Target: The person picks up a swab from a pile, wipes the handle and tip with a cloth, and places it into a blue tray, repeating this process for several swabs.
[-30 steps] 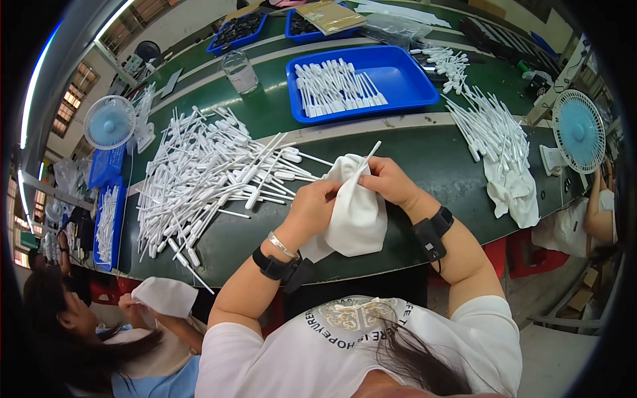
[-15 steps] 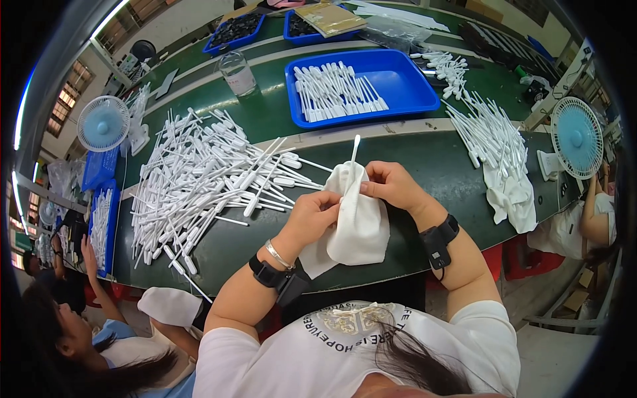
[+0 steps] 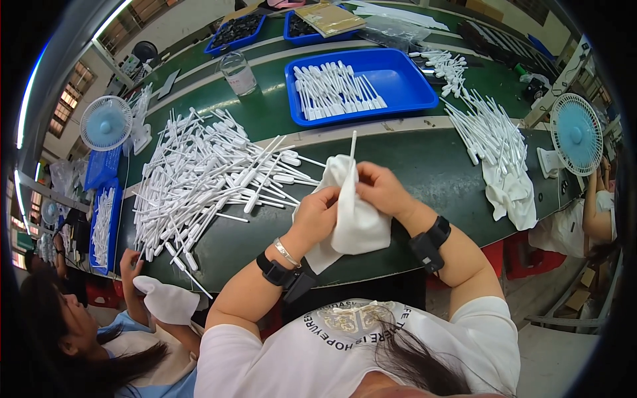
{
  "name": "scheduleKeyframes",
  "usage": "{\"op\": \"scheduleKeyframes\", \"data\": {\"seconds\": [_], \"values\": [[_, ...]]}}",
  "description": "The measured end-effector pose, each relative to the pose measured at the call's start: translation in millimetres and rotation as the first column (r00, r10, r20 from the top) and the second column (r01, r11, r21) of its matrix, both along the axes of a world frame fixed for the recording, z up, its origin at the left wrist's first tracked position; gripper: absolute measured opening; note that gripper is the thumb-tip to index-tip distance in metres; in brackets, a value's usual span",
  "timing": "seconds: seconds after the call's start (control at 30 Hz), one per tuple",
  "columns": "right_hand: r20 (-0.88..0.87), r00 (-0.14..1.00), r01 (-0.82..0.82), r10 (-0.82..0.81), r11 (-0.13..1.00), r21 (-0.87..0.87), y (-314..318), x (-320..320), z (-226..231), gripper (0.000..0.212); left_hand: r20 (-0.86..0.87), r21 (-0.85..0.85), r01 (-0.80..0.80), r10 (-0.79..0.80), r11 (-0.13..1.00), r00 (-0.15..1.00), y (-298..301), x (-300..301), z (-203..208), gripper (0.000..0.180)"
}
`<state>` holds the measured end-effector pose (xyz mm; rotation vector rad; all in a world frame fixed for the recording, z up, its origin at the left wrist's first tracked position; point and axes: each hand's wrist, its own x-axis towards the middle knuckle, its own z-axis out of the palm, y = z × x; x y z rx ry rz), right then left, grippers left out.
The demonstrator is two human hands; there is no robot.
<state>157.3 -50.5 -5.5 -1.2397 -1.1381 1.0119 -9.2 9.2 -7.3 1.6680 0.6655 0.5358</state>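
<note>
The left hand (image 3: 317, 213) had its fingers drawn narrow, pinching a soft white knitted cloth (image 3: 361, 231) that hung in folds above the dark green surface (image 3: 431, 159), near its front edge. The right hand (image 3: 383, 189) gripped the cloth's upper right side, its thumb and fingers also close together. A thin white plastic stem (image 3: 353, 144) stood almost upright out of the top of the cloth; its lower part was hidden in the folds, so whether the fingers pressed on it through the fabric could not be told.

A large tangled heap of white plastic droppers (image 3: 206, 179) crowded the left, its longest stems reaching close to the cloth and the left hand. Beyond the hands lay a blue rectangular plastic tray (image 3: 406, 86), its left part holding a row of white droppers (image 3: 340, 89). To the right, a fanned bundle of white droppers (image 3: 488, 129) rested partly on a crumpled white cloth (image 3: 511, 199), with a round blue-and-white fan (image 3: 576, 134) just beside it. A clear glass jar (image 3: 239, 76) stood left of the tray. At the lower left, a co-worker (image 3: 142, 345) sat with a white cloth covering (image 3: 169, 300) over one hand.
</note>
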Motion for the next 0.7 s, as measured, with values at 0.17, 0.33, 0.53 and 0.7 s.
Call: {"op": "scheduleKeyframes", "data": {"seconds": [0.17,0.33,0.53,0.7], "values": [[0.308,0.952,0.017,0.001,0.998,-0.056,-6.7,-9.1,4.2,0.019,-0.041,0.324,0.011,0.002,0.946,0.999,-10.0,1.5,3.2,0.020],[-0.078,0.983,0.168,-0.167,0.986,0.008,-3.3,0.4,8.0,0.019,0.034,0.242,0.172,-0.186,0.955,0.982,-26.0,3.5,6.2,0.020],[-0.159,0.987,0.038,-0.039,0.999,-0.011,-7.2,-5.8,4.4,0.020,0.005,-0.544,0.159,-0.186,0.824,0.982,-11.8,3.3,13.1,0.021],[-0.142,0.979,-0.157,0.144,0.984,-0.081,-11.4,-5.6,12.2,0.021,0.203,-0.826,0.180,-0.016,0.534,0.979,-9.2,3.1,16.6,0.022]]}}
